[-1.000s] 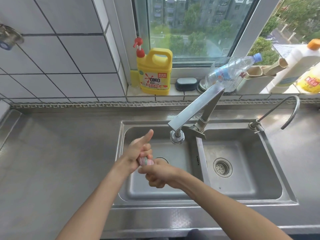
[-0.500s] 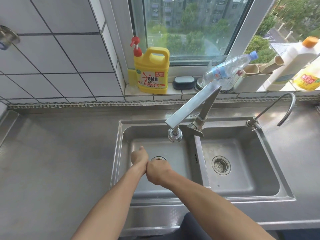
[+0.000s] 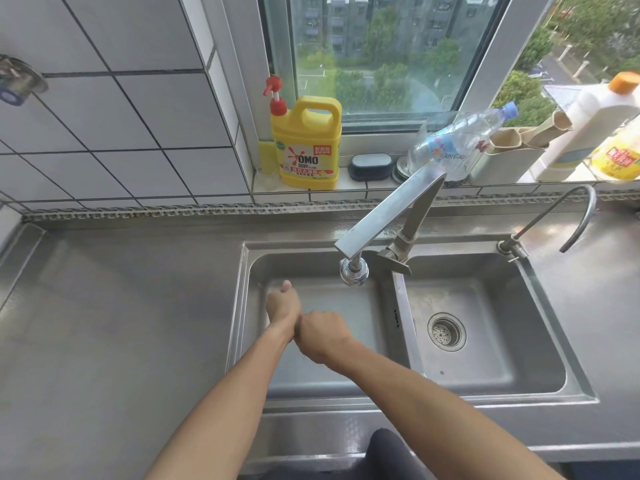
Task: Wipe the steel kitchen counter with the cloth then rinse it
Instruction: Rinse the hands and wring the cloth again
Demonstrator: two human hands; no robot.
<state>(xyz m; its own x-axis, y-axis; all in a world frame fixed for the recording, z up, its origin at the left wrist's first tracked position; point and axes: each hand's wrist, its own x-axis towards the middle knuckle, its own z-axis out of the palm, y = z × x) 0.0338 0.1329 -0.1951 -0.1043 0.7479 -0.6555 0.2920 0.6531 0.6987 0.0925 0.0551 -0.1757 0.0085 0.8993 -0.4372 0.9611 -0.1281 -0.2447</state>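
- two hands are over the left basin [image 3: 346, 382] of the steel double sink, below and left of the faucet spout [image 3: 354, 271].
- left hand [image 3: 282, 303]: closed into a fist, thumb raised toward the back wall of the basin; fingers are curled under and hidden.
- right hand [image 3: 322, 332]: closed into a fist, knuckles up, pressed against the left hand.
- cloth [image 3: 298, 328]: only a thin pink sliver shows in the seam between the two fists; the rest is enclosed by both hands.
- change from one second ago: the pink cloth was plainly visible between the hands then; it is now almost fully covered.
- change from one second ago: the left thumb pointed up toward the spout; it is now lower, and both fists have turned palm-down.
- the hands sit slightly left of their position half a second ago, covering the left drain.
- whether water runs from the spout cannot be told.
- steel counter [image 3: 121, 341] lies bare to the left of the sink.
- yellow detergent bottle [image 3: 306, 143] stands upright on the window sill.
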